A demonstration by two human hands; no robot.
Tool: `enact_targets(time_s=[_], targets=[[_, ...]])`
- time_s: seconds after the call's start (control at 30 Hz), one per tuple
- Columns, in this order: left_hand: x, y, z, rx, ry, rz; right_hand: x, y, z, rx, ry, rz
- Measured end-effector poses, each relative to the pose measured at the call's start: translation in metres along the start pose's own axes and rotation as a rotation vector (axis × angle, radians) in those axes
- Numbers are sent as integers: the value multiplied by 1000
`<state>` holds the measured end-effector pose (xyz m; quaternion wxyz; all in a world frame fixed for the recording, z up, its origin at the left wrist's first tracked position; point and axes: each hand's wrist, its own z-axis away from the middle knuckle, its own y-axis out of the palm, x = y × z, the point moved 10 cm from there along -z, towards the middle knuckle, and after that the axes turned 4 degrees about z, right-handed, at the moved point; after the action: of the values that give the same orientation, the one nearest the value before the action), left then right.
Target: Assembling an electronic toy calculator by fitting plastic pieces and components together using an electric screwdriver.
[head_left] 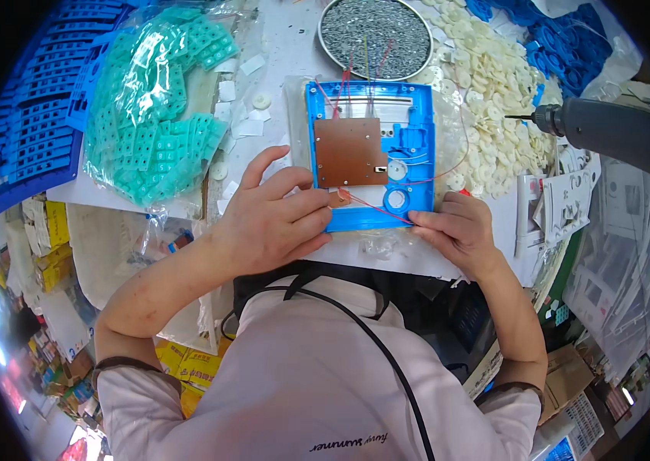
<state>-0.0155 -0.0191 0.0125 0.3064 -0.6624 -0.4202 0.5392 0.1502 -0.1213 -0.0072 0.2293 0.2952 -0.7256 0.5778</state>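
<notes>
A shallow blue plastic casing lies on the table in front of me. Inside it are a large brown circuit board and a white round part. My left hand is at the casing's lower left corner. Its fingertips hold a small brown circuit board there, with the outer fingers raised and spread; the thumb is outside the casing. From that small board a red wire runs right to my right hand, whose thumb and fingers pinch at the casing's lower right corner.
A round tray of screws stands behind the casing. Cream plastic discs pile up at right, near a dark power screwdriver. Bagged green keypads and blue casings lie left. White panels stack at the right edge.
</notes>
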Motion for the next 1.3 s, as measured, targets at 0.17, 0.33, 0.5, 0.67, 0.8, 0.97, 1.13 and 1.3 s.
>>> enact_targets(time_s=[0.17,0.33,0.5,0.67,0.8,0.97,1.13,1.3], targets=[[-41,15,-29,0,3,97,-2,3,1,9,-4,32],[-48,42,-36,29,27,101,-7,2,10,-5,46,-49],[-45,47,-38,38,39,85,-9,1,9,-11,64,-158],[-49,49,-36,32,91,1,-23,5,15,51,236,-325],[-52,50,-35,8,105,-34,-33,15,26,2,475,-474],[-58,51,-39,6,152,-116,-26,13,16,164,631,-370],[-71,46,-46,-4,234,-283,-18,10,2,298,618,-155],[-74,46,-56,124,240,-321,-12,3,-8,326,558,-35]])
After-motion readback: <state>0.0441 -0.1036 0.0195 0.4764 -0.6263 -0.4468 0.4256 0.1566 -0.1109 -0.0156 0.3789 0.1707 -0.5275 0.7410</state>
